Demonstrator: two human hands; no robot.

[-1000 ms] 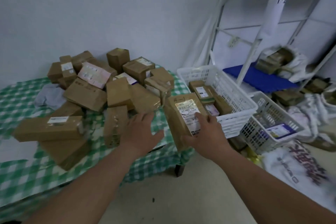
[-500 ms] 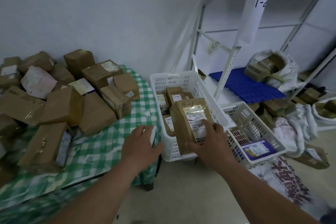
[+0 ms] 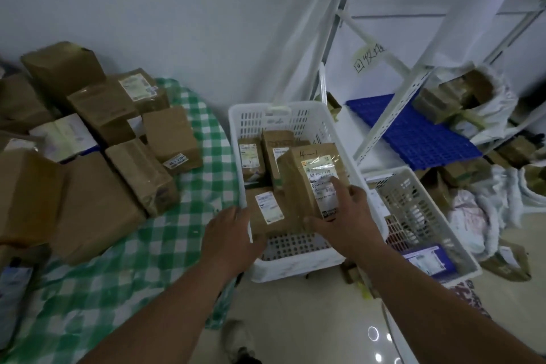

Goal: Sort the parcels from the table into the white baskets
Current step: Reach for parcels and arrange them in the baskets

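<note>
right hand (image 3: 345,216) grips the labelled parcel (image 3: 310,183) over the near white basket (image 3: 295,267); left hand (image 3: 233,233) loose, empty; mid-drop i'd say; next, lower it in and let go

My right hand (image 3: 348,216) holds a labelled parcel (image 3: 313,180) over the near white basket (image 3: 295,267). The basket's near end shows bare perforated floor, so there I can lower it; farther back, parcels standing on end (image 3: 266,156) and one lying flat (image 3: 267,210) fill the room. My left hand (image 3: 232,233) sits at the basket's left rim. A slanted white rack post (image 3: 407,91) crosses just right of the basket.
</note>
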